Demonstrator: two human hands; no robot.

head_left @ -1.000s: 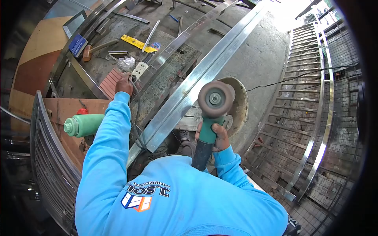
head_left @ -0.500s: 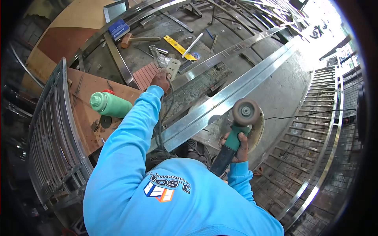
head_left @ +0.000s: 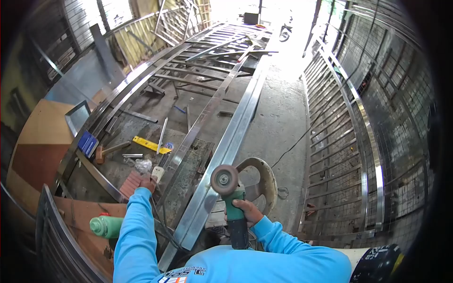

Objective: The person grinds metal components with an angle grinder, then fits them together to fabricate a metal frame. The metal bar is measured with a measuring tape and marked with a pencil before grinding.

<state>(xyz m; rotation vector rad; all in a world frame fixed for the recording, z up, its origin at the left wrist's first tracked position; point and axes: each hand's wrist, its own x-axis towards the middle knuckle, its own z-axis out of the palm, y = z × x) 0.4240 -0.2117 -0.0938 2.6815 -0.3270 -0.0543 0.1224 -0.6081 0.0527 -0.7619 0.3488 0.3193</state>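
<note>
My right hand [head_left: 247, 213] is wrapped around the green and black body of an angle grinder [head_left: 234, 203]. Its round brown disc faces upward, beside the long shiny steel bars [head_left: 207, 191]. My left hand [head_left: 148, 183] reaches down to a pale power strip [head_left: 158, 173], its closed fingers at the strip's near edge and partly hidden. Under that hand lies a ridged pink board [head_left: 130, 184]. A grey cable [head_left: 160, 226] runs down from there. Left of my forearm, a green bottle [head_left: 106, 226] lies on a brown board.
A wooden-handled mallet [head_left: 100, 154], a blue box [head_left: 87, 143] and a yellow level [head_left: 150, 144] lie ahead on the left. Metal railings [head_left: 335, 141] stand along the right. A curved, pale, worn piece [head_left: 268, 181] is just beyond the grinder. A black cable [head_left: 293, 145] crosses the floor.
My view has tilted up, showing more of the workshop ahead. The grinder now appears closer to the steel bars, overlapping their edge. My left hand remains at the power strip.
</note>
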